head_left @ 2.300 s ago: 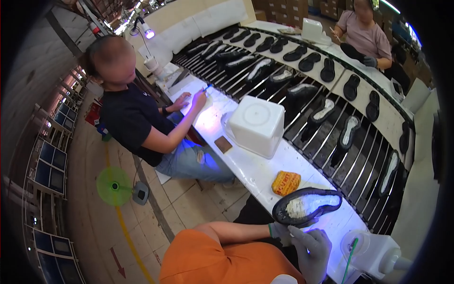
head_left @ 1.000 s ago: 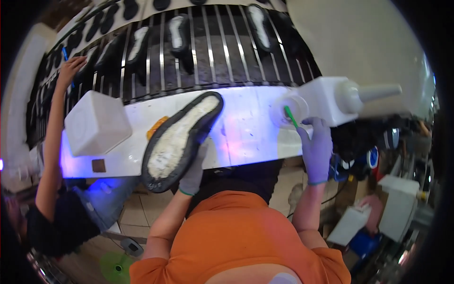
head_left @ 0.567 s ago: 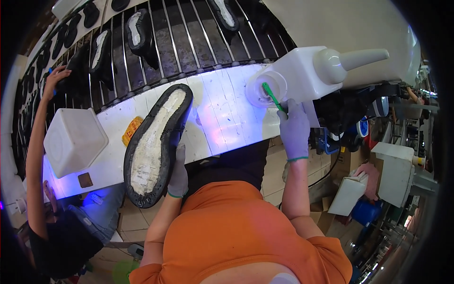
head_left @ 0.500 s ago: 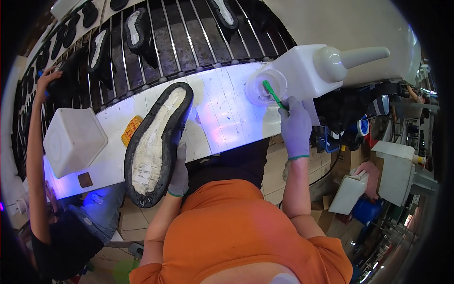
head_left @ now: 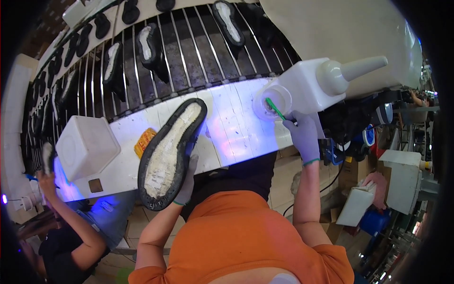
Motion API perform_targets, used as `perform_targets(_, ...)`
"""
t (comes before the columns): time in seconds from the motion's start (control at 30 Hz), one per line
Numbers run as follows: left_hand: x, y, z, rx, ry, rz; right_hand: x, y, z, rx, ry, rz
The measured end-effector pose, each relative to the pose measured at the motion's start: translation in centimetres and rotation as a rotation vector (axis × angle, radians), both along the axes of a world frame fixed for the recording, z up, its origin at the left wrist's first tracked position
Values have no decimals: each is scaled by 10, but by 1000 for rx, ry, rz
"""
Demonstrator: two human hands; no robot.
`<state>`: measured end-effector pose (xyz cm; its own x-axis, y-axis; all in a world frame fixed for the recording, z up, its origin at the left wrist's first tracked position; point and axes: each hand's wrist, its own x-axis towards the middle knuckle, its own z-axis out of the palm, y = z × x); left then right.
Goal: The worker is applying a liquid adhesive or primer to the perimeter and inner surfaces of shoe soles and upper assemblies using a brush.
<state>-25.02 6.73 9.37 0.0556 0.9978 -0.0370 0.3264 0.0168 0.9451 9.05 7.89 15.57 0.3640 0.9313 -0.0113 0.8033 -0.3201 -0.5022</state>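
Observation:
My left hand [head_left: 189, 183], in a pale glove, holds a black shoe upper [head_left: 180, 156] on its last, bottom side up. Its rough whitish underside faces me, and the hand's fingers are mostly hidden behind the shoe. Between the gloved fingers of my right hand [head_left: 305, 137] is a thin green-handled brush [head_left: 276, 109]. The brush's far end dips into a white plastic cup [head_left: 260, 115] on the white bench; its tip is hard to make out. Beside the cup lies a large white bottle [head_left: 305, 85] with a long spout.
Beyond the bench [head_left: 231, 156] runs a conveyor rack of metal bars [head_left: 189, 52] carrying several upturned shoes. A white square container [head_left: 87, 146] and a yellow packet [head_left: 145, 142] stand left of my shoe. At far left, a co-worker's hand [head_left: 46, 182] holds another shoe [head_left: 48, 157].
The view has shifted a little, so the bench appears lower and further right. The co-worker's arm has come back from the rack, with a shoe in hand. My hands keep their holds.

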Motion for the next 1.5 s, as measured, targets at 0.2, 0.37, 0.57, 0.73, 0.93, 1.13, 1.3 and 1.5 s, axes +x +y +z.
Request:
perform_targets(0.2,-8,-9,-14,157,283,-47,-6,-4,-14,35,-33,21)
perform_targets(0.37,-12,14,53,-69,165,-55,-7,-10,-1,-54,-61,25)
perform_targets(0.57,-22,4,65,143,309,108,-9,-8,-12,-19,-109,41)
perform_targets(0.73,-23,2,71,215,349,155,-31,-6,42,-180,-252,109)
perform_targets(0.93,-20,11,72,268,387,183,-32,-2,48,-211,-134,95)
perform_targets(1.13,-26,9,71,291,402,194,-30,-6,38,-154,-193,107)
perform_targets(1.3,-31,2,67,307,406,173,-28,-6,36,-180,-216,86)
perform_targets(1.5,-32,3,64,322,417,155,-4,-7,-11,52,-53,47)
